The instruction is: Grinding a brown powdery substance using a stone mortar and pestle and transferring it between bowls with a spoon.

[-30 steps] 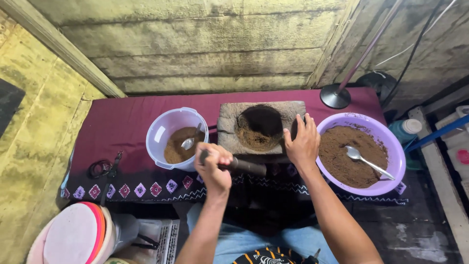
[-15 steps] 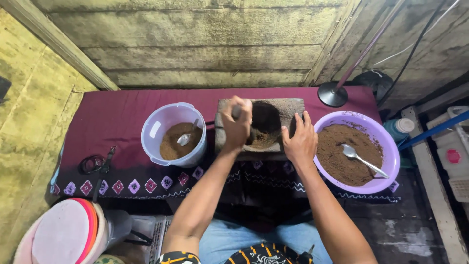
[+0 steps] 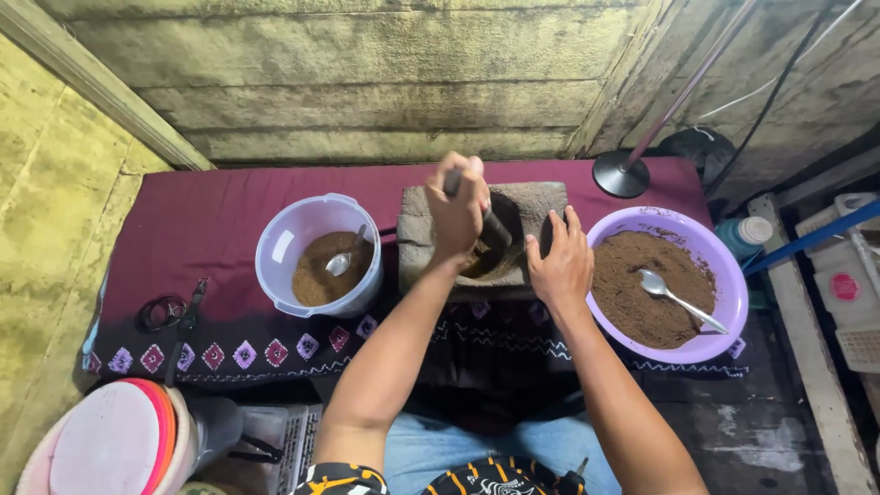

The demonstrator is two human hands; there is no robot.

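Note:
A grey stone mortar [image 3: 417, 225] stands on a maroon cloth [image 3: 202, 229] straight ahead of me. My left hand [image 3: 456, 206] is over its bowl, closed around a dark pestle [image 3: 495, 229] whose lower end points down into the dark hollow. My right hand [image 3: 561, 266] lies flat on the mortar's right rim, fingers apart. Left of the mortar is a white bucket [image 3: 275, 247] with brown powder and a metal spoon [image 3: 341, 263]. On the right is a purple basin [image 3: 724, 275] full of brown powder, with a second spoon [image 3: 674, 295] lying on it.
A round black stand base [image 3: 621, 174] with a pole rises behind the basin. A blue bottle [image 3: 742, 234] and white crates sit at far right. Black straps [image 3: 170, 312] lie on the cloth's left end. Stacked round lids [image 3: 110, 449] are at bottom left. A plank wall closes the back.
My left hand has carried the pestle from the mortar's near edge up over the bowl and turned its end down into it. My right hand stayed on the rim.

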